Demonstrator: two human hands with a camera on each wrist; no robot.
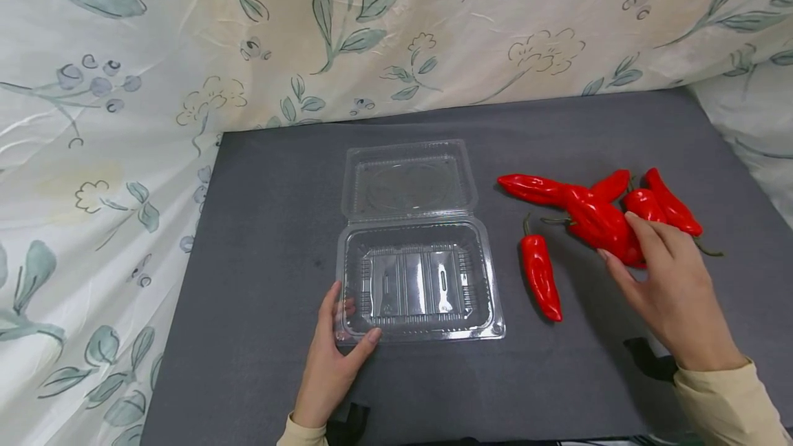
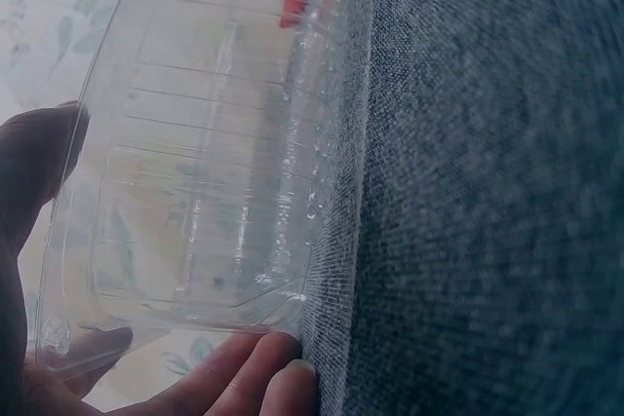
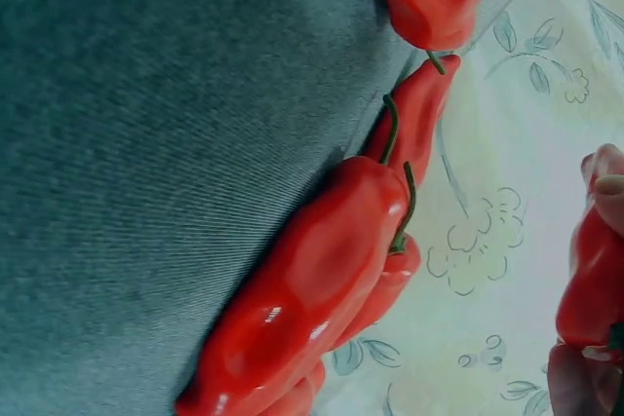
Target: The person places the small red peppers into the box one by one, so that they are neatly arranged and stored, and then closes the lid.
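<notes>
A clear plastic clamshell box lies with its lid folded back, away from me. My left hand grips its near left corner, thumb at the near rim and fingers against the left wall; the left wrist view shows the fingers low beside the wall. On the right, my right hand pinches a red pepper with a green stem between thumb and fingers. In the right wrist view the held pepper appears apart from the others, at the edge.
A single red pepper lies between the box and my right hand. Several more red peppers, including a long one and one at the right, lie around the held one. A floral cloth hangs behind the dark grey tabletop.
</notes>
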